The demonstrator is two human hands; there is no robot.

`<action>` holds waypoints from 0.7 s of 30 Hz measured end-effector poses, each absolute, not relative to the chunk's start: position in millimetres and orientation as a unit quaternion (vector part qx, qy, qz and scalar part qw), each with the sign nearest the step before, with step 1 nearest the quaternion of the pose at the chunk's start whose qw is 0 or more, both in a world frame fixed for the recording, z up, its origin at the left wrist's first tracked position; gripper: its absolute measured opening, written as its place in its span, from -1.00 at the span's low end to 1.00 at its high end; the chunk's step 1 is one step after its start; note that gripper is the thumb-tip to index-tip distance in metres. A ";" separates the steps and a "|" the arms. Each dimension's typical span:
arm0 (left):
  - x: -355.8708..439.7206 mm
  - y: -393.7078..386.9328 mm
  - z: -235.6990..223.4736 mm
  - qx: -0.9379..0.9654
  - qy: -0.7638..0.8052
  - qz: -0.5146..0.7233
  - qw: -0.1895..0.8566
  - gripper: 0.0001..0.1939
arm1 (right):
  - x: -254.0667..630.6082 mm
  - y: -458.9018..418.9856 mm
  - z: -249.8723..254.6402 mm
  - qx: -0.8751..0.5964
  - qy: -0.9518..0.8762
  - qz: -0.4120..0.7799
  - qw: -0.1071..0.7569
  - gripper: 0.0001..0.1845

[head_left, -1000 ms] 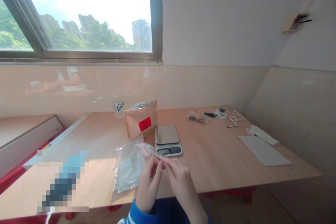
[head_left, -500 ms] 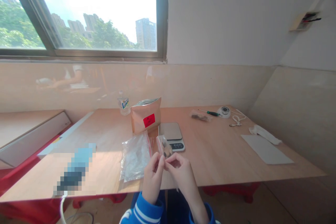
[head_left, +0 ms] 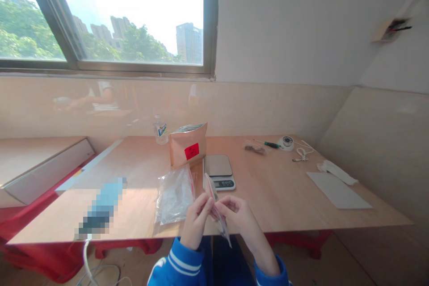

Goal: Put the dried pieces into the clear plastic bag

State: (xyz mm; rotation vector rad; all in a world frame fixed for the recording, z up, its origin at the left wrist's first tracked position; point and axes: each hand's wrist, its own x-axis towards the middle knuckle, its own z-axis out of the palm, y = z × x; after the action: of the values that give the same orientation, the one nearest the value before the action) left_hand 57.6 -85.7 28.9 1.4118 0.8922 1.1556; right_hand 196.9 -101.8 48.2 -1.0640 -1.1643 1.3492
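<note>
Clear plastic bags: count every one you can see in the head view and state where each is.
3, perhaps more: one small bag pinched between both hands; a stack of bags flat on the table, possibly several layered; one filled bag near the screwdriver.

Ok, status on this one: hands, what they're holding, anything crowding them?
Left hand and right hand both pinching small clear bag above table edge. Stack of clear bags just left; scale behind. Nothing blocking.
</note>
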 end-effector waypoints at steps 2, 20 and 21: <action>58.1 -85.8 29.3 0.597 0.364 0.477 0.532 -0.64 | 199.7 -103.2 48.4 -0.443 -0.493 0.559 0.498 -0.63; 59.8 -94.5 28.8 0.627 0.444 0.536 0.351 -0.59 | 256.6 -96.2 28.7 -0.589 -0.375 0.283 0.658 -0.47; 61.8 -94.4 28.6 0.620 0.437 0.540 0.366 -0.58 | 257.6 -98.4 31.5 -0.580 -0.375 0.291 0.662 -0.47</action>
State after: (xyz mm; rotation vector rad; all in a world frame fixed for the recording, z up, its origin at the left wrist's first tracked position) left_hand 61.8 -94.4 28.6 1.5935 1.1224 1.3884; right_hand 257.6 -98.4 31.5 -1.3110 -0.8477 0.6587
